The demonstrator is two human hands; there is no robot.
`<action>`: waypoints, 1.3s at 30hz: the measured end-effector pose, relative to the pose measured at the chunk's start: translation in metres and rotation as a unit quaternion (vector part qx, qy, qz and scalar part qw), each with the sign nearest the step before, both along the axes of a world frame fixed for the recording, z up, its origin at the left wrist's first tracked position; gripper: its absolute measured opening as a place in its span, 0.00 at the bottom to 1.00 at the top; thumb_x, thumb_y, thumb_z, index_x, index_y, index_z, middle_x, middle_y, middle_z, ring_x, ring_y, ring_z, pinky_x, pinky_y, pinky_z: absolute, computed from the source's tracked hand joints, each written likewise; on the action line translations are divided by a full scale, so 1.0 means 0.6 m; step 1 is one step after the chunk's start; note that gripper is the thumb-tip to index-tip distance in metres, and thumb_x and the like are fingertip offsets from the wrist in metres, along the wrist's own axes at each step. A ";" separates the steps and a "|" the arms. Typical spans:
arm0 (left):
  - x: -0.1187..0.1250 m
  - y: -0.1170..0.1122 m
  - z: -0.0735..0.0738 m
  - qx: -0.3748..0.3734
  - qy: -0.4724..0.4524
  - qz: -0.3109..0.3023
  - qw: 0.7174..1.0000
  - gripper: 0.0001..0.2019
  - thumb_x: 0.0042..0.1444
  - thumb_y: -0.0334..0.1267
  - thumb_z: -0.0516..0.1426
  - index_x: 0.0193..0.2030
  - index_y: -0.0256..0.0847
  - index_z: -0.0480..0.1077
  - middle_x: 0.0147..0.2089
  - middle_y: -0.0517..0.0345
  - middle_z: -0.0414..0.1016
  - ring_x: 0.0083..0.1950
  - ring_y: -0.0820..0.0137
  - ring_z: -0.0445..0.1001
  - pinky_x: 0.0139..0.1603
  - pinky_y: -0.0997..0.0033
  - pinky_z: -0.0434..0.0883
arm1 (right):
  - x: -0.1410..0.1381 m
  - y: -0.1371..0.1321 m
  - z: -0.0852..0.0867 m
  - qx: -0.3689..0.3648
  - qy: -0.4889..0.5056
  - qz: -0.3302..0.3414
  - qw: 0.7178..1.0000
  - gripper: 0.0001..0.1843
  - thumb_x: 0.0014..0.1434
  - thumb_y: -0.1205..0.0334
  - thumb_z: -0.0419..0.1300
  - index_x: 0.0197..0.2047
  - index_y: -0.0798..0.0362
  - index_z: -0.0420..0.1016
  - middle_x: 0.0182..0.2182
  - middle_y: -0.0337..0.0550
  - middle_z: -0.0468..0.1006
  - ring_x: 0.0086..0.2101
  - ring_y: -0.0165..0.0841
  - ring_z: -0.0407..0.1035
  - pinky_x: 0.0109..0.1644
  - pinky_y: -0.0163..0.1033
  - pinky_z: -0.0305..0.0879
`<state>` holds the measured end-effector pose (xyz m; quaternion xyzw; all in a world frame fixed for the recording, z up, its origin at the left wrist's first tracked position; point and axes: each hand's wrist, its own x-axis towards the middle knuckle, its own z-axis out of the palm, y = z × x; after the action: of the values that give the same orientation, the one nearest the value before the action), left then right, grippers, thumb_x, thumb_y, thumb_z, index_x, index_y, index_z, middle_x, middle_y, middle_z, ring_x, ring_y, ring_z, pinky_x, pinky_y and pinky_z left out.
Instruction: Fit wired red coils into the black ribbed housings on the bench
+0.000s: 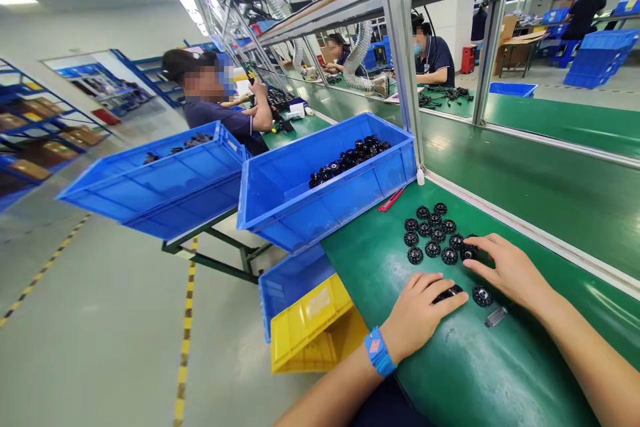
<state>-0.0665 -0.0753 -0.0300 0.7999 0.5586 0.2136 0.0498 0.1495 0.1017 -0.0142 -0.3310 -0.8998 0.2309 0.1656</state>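
Observation:
My left hand (pixel 417 313), with a blue band at the wrist, is closed over a black round part (pixel 450 293) just above the green tabletop. The fingers cover much of that part. My right hand (pixel 507 270) has its thumb and index finger around another black round part (pixel 468 253) at the near right edge of a loose group. Several similar black round parts (pixel 433 249) lie flat in that group. One more black disc (pixel 483 296) lies between my hands, and beside it is a small clear, greyish rectangular piece (pixel 496 317).
A blue bin (pixel 325 213) with many black parts stands left of the table, with red-handled pliers or cutters (pixel 391 200) near it. Another blue bin (pixel 165 180), a yellow bin (pixel 310 320) and a metal post (pixel 407 80) are close by. Co-workers sit further along.

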 end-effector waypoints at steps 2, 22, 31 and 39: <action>0.006 0.000 0.002 0.012 0.028 -0.037 0.999 0.23 0.75 0.30 0.51 0.68 0.61 0.72 0.65 0.55 0.79 0.69 0.56 0.73 0.67 0.49 0.70 | -0.009 -0.007 -0.008 0.007 -0.008 0.020 1.000 0.21 0.74 0.46 0.58 0.61 0.51 0.73 0.52 0.48 0.76 0.48 0.37 0.73 0.54 0.49 0.75; 0.045 0.083 0.017 0.026 0.080 -0.151 0.985 0.28 0.71 0.59 0.56 0.75 0.59 0.64 0.82 0.57 0.55 0.84 0.46 0.48 0.80 0.32 0.49 | 0.050 0.036 0.032 0.026 0.214 -0.260 0.941 0.27 0.73 0.36 0.56 0.46 0.55 0.76 0.33 0.40 0.74 0.31 0.30 0.68 0.39 0.39 0.70; 0.029 0.201 0.023 0.014 0.205 -0.067 0.976 0.26 0.76 0.58 0.48 0.77 0.60 0.62 0.79 0.54 0.63 0.79 0.50 0.60 0.77 0.39 0.56 | 0.073 0.069 -0.057 -0.038 0.238 -0.365 0.899 0.27 0.68 0.35 0.63 0.43 0.54 0.78 0.27 0.35 0.71 0.25 0.27 0.62 0.32 0.36 0.64; -0.160 0.213 0.227 0.209 0.150 0.132 0.957 0.22 0.71 0.56 0.59 0.65 0.48 0.75 0.68 0.52 0.75 0.68 0.55 0.73 0.68 0.48 0.71 | 0.067 0.095 -0.072 -0.136 0.293 -0.473 0.820 0.20 0.70 0.43 0.64 0.44 0.54 0.78 0.29 0.36 0.72 0.24 0.25 0.60 0.27 0.33 0.61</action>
<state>-0.1628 0.0527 0.1061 0.7345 0.6030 0.2077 -0.2319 0.1894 0.1587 -0.0572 -0.6524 -0.5008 0.3304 0.4631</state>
